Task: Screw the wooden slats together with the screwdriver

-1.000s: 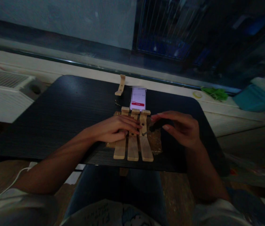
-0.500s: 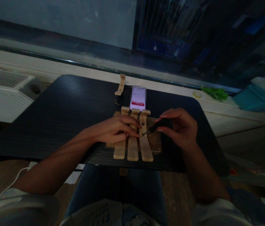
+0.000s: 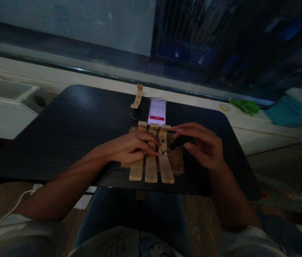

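Three pale wooden hooks [image 3: 167, 171], each with an upturned end, lie side by side toward the front of the table. My left hand [image 3: 129, 146] lies across the left and middle ones, gripping them, its fingertips at the edge of the right hook. My right hand [image 3: 206, 144] is around the dark handle of a screwdriver [image 3: 178, 142], thumb and fingers somewhat apart on it. Its thin shaft reaches the right hook near the lower hole; the tip is too dim to make out. Under the hooks is a brown, shiny wrapped slab [image 3: 177, 160].
Another wooden hook [image 3: 138, 97] lies at the table's back edge, beside a lit phone [image 3: 157, 111]. Small thin bits [image 3: 133, 117], perhaps screws, lie nearby. Behind the dark table [image 3: 86, 117] are a sill with green leaves [image 3: 245, 106], a teal container [image 3: 285, 110] and a radiator [image 3: 6, 107].
My right hand's fingers have loosened and spread on the screwdriver handle, the index finger stretching forward toward the right hook's upturned end. My left hand and the wooden hooks stay put.
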The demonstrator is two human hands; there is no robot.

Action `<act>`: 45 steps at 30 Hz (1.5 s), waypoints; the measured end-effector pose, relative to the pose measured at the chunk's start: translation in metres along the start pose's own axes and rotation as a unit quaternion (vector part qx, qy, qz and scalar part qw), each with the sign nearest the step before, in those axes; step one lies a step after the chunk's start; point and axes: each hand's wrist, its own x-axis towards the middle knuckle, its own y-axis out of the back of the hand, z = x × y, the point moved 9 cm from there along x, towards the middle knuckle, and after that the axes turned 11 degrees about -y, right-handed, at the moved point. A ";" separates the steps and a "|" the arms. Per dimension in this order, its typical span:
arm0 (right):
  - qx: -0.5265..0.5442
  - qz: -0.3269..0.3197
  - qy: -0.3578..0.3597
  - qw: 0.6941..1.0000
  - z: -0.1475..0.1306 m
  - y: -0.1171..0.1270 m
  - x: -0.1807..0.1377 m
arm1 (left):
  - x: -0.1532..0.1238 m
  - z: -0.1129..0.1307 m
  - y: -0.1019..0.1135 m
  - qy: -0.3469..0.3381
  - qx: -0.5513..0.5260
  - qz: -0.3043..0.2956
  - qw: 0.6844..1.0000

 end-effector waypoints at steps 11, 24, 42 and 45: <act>0.050 0.033 -0.054 0.997 0.012 0.007 -0.003 | 0.000 0.000 0.000 0.000 0.007 -0.001 1.000; 0.011 0.136 -0.049 0.990 0.014 0.010 -0.006 | 0.000 0.000 0.000 -0.001 0.013 0.002 1.000; 0.035 -0.018 -0.057 0.998 0.003 0.000 -0.002 | 0.000 0.001 0.000 0.002 0.008 0.000 1.000; 0.041 0.008 -0.058 0.997 0.004 0.002 -0.002 | 0.000 0.000 0.000 0.006 0.010 0.000 1.000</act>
